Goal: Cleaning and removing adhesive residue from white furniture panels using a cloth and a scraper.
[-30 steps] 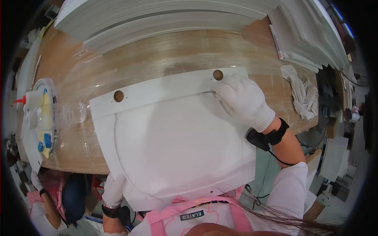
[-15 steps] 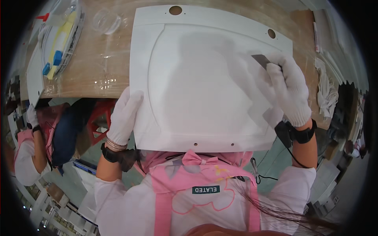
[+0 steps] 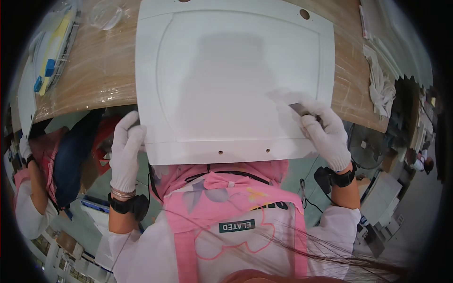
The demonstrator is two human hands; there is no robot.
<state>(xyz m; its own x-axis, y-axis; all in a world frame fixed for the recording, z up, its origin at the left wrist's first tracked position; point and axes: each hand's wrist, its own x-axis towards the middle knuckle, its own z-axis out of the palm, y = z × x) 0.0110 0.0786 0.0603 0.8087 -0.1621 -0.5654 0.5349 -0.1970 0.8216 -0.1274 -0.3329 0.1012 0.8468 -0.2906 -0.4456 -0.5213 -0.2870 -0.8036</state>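
Note:
A large white panel point(image 3: 226, 94) with a raised curved outline and round holes lies on the table, its near edge overhanging toward my apron. My right hand point(image 3: 323, 129), in a white knitted glove, closes on a thin flat grey scraper point(image 3: 298, 109), whose end points to the upper left over the panel's right part. At the panel's left edge is my gloved left hand point(image 3: 126, 148). Its thumb and index finger are bent but apart, with a dark gap between them; the thumb is at the edge. The other left fingers are partly hidden.
Brown wrapped tabletop point(image 3: 99, 80) extends on both sides. A clear cup point(image 3: 106, 15) stands at the back left, near a tray point(image 3: 61, 47) with yellow and blue items. White cloth point(image 3: 380, 87) lies at the right. A co-worker's gloved hand point(image 3: 25, 147) is at far left.
My right hand has come nearer with the scraper, down from the panel's upper right. My left hand has slid off the panel's face to its left edge. The whole view has shifted.

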